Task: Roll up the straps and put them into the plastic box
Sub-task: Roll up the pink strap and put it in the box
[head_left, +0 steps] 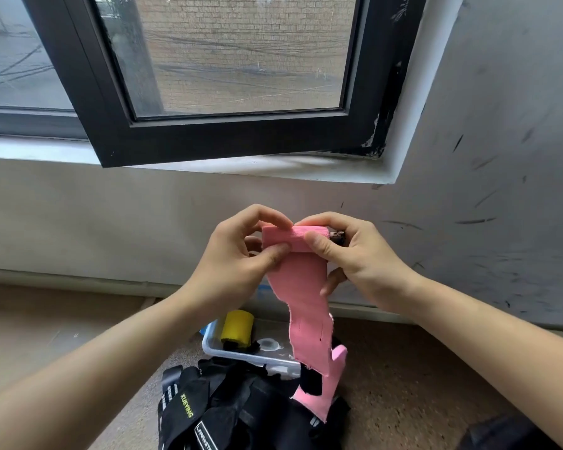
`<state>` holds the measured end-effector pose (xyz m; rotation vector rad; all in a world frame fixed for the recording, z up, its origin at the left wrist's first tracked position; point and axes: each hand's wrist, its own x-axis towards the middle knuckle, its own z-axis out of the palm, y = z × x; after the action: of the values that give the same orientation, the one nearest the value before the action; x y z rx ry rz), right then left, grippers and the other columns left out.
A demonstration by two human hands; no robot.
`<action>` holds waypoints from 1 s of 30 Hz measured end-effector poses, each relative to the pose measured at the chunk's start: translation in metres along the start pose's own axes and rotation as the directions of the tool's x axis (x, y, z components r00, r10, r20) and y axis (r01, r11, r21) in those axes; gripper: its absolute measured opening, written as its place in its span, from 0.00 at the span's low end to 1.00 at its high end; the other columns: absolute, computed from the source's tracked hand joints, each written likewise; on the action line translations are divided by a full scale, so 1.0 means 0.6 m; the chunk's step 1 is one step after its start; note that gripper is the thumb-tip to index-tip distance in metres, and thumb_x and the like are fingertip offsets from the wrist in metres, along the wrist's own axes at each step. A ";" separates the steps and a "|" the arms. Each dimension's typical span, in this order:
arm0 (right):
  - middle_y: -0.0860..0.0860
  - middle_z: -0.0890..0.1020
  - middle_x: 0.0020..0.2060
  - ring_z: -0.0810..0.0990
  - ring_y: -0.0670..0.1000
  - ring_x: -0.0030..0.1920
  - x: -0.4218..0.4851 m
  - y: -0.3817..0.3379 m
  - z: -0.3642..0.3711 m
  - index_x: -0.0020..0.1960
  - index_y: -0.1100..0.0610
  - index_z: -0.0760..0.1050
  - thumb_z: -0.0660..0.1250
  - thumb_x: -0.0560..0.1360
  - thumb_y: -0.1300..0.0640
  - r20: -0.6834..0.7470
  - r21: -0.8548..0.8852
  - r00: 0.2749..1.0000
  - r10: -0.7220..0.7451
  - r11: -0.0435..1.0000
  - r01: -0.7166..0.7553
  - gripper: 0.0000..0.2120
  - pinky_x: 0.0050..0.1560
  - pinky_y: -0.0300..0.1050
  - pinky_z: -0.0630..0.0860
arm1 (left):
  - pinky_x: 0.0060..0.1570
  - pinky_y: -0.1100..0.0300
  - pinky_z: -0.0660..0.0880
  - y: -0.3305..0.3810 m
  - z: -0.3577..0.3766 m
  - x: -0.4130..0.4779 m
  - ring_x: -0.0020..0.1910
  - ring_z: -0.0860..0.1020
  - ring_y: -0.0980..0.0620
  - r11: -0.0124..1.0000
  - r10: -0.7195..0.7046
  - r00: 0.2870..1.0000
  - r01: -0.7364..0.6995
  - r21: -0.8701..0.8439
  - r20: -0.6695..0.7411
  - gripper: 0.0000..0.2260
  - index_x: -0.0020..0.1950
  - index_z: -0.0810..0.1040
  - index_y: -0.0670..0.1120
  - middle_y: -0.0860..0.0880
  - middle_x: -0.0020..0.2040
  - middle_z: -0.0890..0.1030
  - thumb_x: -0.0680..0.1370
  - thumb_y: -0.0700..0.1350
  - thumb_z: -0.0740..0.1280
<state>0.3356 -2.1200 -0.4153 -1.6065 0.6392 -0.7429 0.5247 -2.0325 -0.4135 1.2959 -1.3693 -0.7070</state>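
1. Left hand [238,254]: closed in a pinch on the left end of the wide pink ribbed fabric strap [301,287], thumb pressed on the front, fingers curled over the top.
2. Right hand [355,254]: closed on the right end of the same rolled part, thumb on the front, index finger arched over the top; something dark at that end, too small to tell.
3. Upper part of the pink strap wound into a short roll between both hands; loose tail hanging down to the pile of black straps with white and yellow lettering [234,407] on the brown floor.
4. Clear plastic box [218,352] on the floor just beyond the black pile, near the wall.
5. Rolled yellow strap [237,328] lying inside that box.
6. Black-framed window [208,92] above, open.
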 end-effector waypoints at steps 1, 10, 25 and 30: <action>0.58 0.80 0.45 0.81 0.52 0.42 0.000 0.000 0.000 0.58 0.57 0.82 0.69 0.78 0.55 -0.010 -0.006 1.000 -0.018 1.000 0.018 0.11 0.27 0.46 0.81 | 0.42 0.51 0.83 0.001 0.001 -0.001 0.40 0.83 0.48 1.000 -0.003 1.000 0.003 -0.004 0.000 0.12 0.55 0.80 0.48 0.41 0.49 0.82 0.77 0.33 0.73; 0.68 0.83 0.45 0.81 0.56 0.40 0.001 0.002 -0.003 0.56 0.58 0.84 0.74 0.73 0.58 -0.049 0.011 0.996 -0.072 0.997 0.073 0.12 0.29 0.45 0.81 | 0.44 0.55 0.84 0.011 0.005 -0.006 0.48 0.84 0.51 0.907 -0.360 0.924 0.379 -0.183 0.127 0.12 0.58 0.84 0.46 0.41 0.55 0.85 0.80 0.52 0.68; 0.62 0.83 0.52 0.84 0.57 0.49 -0.002 -0.009 -0.008 0.62 0.54 0.80 0.71 0.73 0.47 0.060 0.076 0.992 0.110 0.990 -0.115 0.19 0.28 0.45 0.81 | 0.33 0.63 0.76 0.007 -0.005 0.002 0.38 0.81 0.54 0.948 -0.212 0.977 0.212 -0.237 0.023 0.14 0.58 0.82 0.44 0.47 0.44 0.85 0.73 0.35 0.76; 0.60 0.83 0.47 0.83 0.55 0.43 -0.003 -0.007 -0.002 0.58 0.56 0.81 0.72 0.73 0.49 0.022 0.067 0.994 0.104 0.992 -0.105 0.17 0.27 0.44 0.80 | 0.33 0.61 0.77 0.002 0.000 -0.004 0.41 0.82 0.54 0.993 -0.066 0.998 0.068 -0.098 0.023 0.15 0.56 0.81 0.47 0.46 0.49 0.84 0.74 0.33 0.76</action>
<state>0.3337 -2.1188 -0.4112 -1.5036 0.6729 -0.6655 0.5243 -2.0301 -0.4132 1.2638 -1.2949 -0.8252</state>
